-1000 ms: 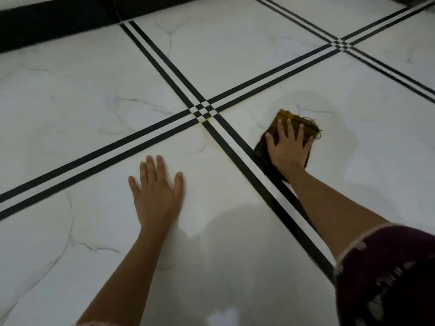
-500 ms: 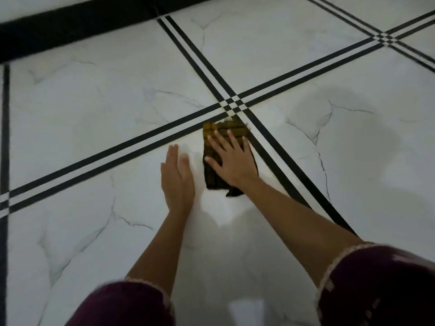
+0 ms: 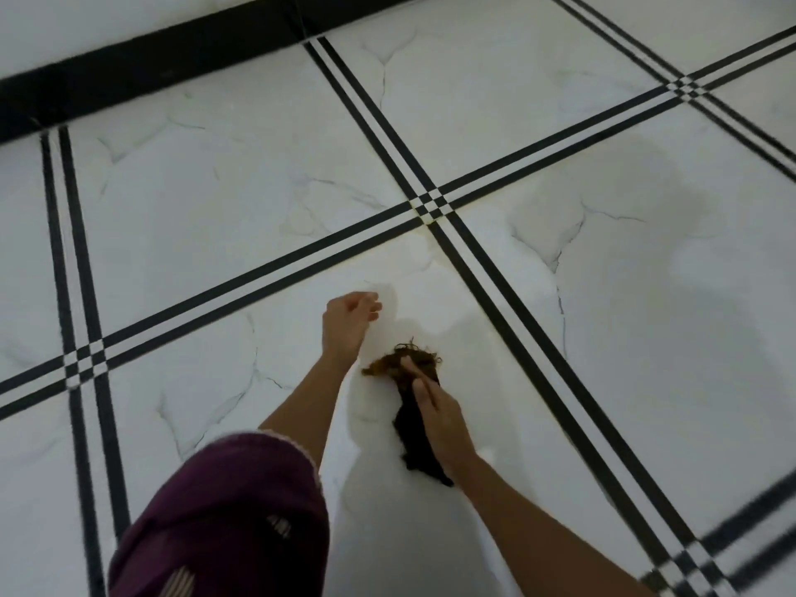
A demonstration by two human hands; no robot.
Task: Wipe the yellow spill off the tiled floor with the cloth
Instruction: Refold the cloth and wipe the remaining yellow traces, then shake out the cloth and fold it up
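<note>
A dark brown-and-yellow frayed cloth (image 3: 402, 366) is bunched up and lifted off the white marble floor (image 3: 215, 217), gripped in my right hand (image 3: 439, 417). Its frayed end points away from me and a dark tail hangs below my wrist. My left hand (image 3: 346, 323) hovers to the left of the cloth, fingers loosely curled, holding nothing. A faint yellowish tint lies at the crossing of the black tile lines (image 3: 430, 206). A dull damp patch (image 3: 624, 200) spreads over the tile to the right.
Double black stripes cross the floor in a grid. A black skirting band (image 3: 142, 75) runs along the wall at the top left. My purple sleeve (image 3: 224, 519) fills the lower left.
The cloth lay flat under my right palm near the line crossing; now it is bunched, pulled toward me and lifted. My left hand rose off the floor and curled. The view has risen.
</note>
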